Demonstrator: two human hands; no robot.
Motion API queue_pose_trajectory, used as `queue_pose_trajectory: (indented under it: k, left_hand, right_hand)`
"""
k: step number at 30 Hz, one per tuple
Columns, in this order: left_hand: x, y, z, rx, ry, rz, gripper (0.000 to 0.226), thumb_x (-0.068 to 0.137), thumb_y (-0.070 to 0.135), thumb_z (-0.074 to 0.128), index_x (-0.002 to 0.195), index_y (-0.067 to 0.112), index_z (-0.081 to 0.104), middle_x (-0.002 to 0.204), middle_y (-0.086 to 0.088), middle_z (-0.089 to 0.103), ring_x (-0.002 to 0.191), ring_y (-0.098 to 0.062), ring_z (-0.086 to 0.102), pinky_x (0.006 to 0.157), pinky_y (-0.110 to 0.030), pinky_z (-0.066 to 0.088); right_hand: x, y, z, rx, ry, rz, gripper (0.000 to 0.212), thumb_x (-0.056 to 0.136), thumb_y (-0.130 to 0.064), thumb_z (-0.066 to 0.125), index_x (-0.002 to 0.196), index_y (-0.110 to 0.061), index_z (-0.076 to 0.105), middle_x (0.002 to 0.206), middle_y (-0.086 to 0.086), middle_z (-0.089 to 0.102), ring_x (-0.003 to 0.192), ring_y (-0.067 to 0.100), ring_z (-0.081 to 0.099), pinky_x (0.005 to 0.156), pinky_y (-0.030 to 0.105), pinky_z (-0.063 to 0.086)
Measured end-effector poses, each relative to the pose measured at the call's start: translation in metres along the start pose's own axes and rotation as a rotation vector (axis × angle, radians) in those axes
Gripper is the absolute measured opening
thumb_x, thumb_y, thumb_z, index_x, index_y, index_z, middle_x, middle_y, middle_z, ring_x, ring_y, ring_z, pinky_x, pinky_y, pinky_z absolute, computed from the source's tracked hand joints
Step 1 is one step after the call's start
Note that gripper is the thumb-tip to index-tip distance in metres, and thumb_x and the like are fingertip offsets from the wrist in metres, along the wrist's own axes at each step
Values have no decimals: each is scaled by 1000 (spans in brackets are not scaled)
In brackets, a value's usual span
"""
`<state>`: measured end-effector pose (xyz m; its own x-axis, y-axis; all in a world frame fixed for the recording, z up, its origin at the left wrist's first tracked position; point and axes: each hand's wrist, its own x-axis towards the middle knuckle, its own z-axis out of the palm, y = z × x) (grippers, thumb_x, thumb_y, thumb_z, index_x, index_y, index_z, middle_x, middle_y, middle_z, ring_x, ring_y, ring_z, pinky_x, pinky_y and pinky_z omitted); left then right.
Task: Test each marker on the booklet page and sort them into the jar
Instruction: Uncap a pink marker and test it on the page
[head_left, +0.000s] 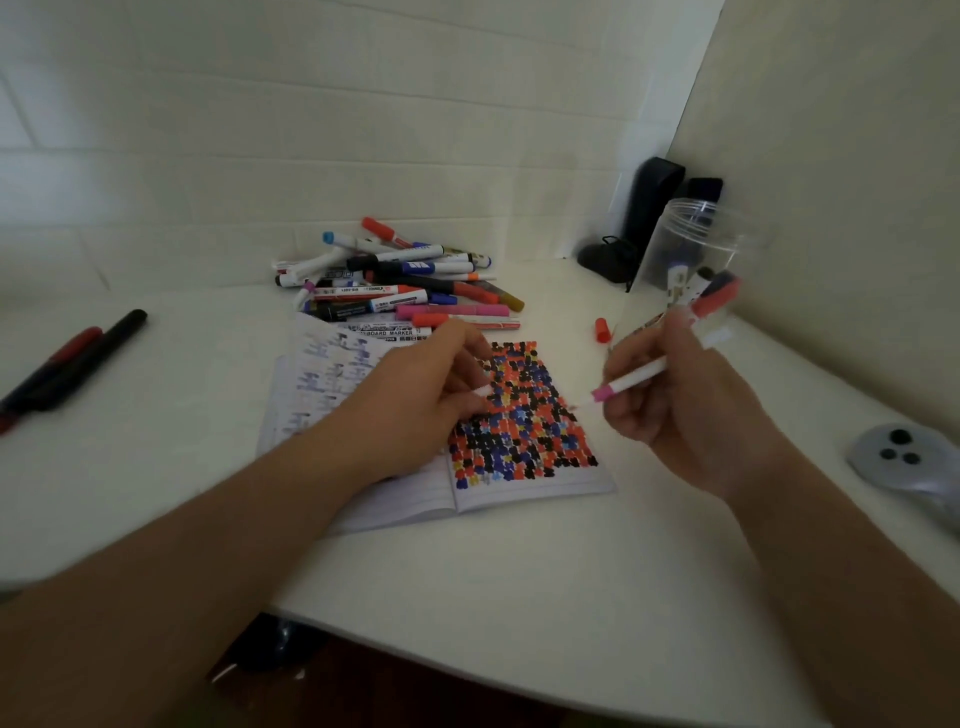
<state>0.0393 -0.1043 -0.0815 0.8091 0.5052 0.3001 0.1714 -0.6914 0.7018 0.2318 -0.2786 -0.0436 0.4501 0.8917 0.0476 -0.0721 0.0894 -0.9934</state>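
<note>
The right hand (691, 410) is clamped around a pink-tipped marker (631, 378), held above the table just right of the open booklet (524, 415); the left hand (415, 400) rests on the booklet with fingers curled, apparently pinching a small pale cap, though blur prevents confirmation. The right page is almost filled with test marks and the clear jar (691, 254) holds only a few markers, while a large pile (400, 280) remains behind the booklet, so most sorting appears outstanding. Two markers (72, 364) at far left are partly cut off.
</note>
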Motion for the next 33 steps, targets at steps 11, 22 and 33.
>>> queue_pose_trajectory:
  k: [11, 22, 33]
  left_hand:
    - [-3, 1, 4, 178, 17, 44, 17, 92, 31, 75, 103, 41, 67, 90, 27, 65, 88, 17, 57, 70, 3, 38]
    - [0, -2, 4, 185, -21, 39, 14, 91, 31, 76, 100, 40, 71, 91, 26, 66, 90, 15, 58, 70, 3, 38]
    - [2, -2, 4, 187, -42, 45, 18, 90, 26, 77, 100, 40, 71, 89, 28, 66, 92, 17, 58, 72, 5, 37]
  right_hand:
    - [0, 27, 12, -682, -25, -127, 29, 85, -6, 78, 70, -5, 53, 60, 17, 57, 54, 25, 53, 52, 36, 49]
    - [1, 29, 10, -701, 20, -142, 32, 83, -1, 74, 68, 2, 46, 61, 29, 56, 47, 21, 54, 49, 33, 51]
    - [1, 30, 14, -803, -8, -178, 33, 79, 0, 72, 67, -1, 42, 56, 11, 43, 50, 13, 42, 48, 24, 40]
